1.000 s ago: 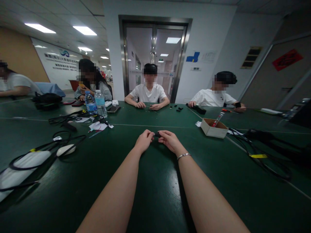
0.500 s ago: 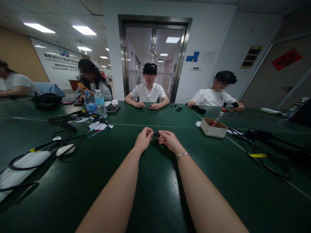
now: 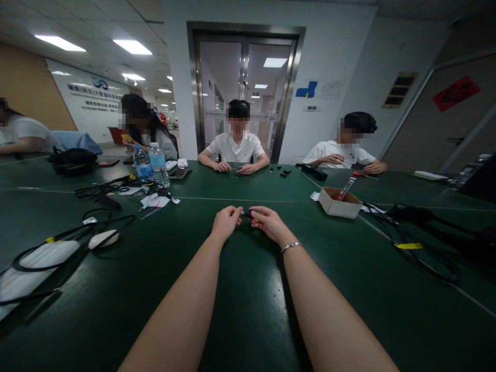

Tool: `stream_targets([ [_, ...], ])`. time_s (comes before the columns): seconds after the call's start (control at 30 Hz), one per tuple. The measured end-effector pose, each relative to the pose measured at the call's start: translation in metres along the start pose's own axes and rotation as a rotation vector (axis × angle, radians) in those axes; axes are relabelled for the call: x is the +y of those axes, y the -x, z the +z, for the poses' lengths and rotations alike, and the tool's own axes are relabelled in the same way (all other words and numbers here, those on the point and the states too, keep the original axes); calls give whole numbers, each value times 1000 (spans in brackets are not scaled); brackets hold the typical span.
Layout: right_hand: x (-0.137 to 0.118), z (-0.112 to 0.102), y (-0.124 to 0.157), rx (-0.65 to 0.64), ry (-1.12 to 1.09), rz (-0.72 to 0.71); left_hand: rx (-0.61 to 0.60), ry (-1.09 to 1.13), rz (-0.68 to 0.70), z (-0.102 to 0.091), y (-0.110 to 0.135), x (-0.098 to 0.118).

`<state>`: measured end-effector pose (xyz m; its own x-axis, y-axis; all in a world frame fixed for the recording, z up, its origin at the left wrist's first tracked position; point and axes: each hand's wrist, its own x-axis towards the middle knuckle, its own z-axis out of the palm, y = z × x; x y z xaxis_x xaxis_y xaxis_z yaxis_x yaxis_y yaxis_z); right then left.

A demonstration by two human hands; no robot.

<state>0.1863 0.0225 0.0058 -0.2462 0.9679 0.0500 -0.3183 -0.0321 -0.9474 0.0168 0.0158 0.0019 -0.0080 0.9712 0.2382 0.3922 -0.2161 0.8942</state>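
Note:
My right hand [image 3: 269, 223], with a silver bangle at the wrist, pinches a small black object [image 3: 247, 213] between thumb and fingers. A short silvery tip shows on that object's left side; it is too small to name. My left hand [image 3: 226, 224] is closed in a pinch at the silvery tip, and whatever lies inside those fingertips is hidden. Both hands meet just above the dark green table [image 3: 248, 289], fingertips close together, with the black piece bridging the gap.
To the right stands an open cardboard box [image 3: 339, 207] holding a red-and-clear tube. Black cables [image 3: 422, 258] lie beyond it. On the left are two water bottles [image 3: 158, 168], a white mouse [image 3: 104, 239], papers and more cables. Several people sit across and to the left.
My left hand has shifted slightly left, and more of the black object with its silvery tip now shows between the hands. The person at right has raised one hand to the chest.

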Motion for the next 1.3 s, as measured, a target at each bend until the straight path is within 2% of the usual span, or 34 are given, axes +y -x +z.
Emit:
stream_targets([
  [0.3,-3,0,3,-97,25,-13,52,-219,-60,-7,7,11],
  [0.9,-5,1,3,-41,-8,43,38,-218,-89,-9,13,21],
  [1.3,-2,-3,1,-95,-57,10,26,-227,-139,-8,11,20],
])
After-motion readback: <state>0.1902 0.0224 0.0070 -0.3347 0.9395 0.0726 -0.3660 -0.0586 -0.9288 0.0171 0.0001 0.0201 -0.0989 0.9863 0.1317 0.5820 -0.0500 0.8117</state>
